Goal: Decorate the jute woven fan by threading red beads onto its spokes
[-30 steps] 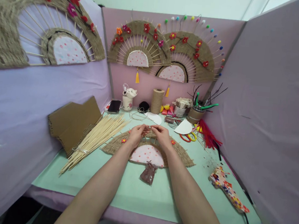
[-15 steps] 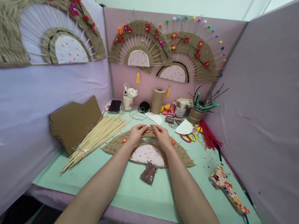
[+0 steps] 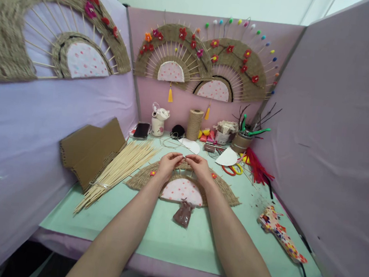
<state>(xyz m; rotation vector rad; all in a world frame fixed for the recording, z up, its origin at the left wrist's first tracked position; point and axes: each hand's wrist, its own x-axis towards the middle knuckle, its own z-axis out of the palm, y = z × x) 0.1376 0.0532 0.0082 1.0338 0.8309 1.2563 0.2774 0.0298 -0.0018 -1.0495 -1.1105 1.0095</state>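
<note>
A half-round fan of woven jute (image 3: 225, 194) with a pink dotted centre (image 3: 181, 190) lies flat on the green table (image 3: 175, 237). My left hand (image 3: 169, 163) and my right hand (image 3: 199, 166) meet above its top edge. Both pinch their fingertips together at something small that I cannot make out. Small red and orange flowers (image 3: 152, 173) sit on the weave beside the hands. A small brown pouch (image 3: 183, 213) lies just below the fan's centre.
A bundle of bamboo sticks (image 3: 119, 169) and brown cardboard pieces (image 3: 90, 149) lie at the left. A twine spool (image 3: 194, 124), a phone (image 3: 141, 130), scissors (image 3: 232, 169), red pipe cleaners (image 3: 258, 169) and a tool cup (image 3: 241, 140) stand at the back. A patterned glue gun (image 3: 279, 237) lies at the right.
Both hands have stayed pinched together over the fan's top edge, shifting only slightly. Nothing else has moved.
</note>
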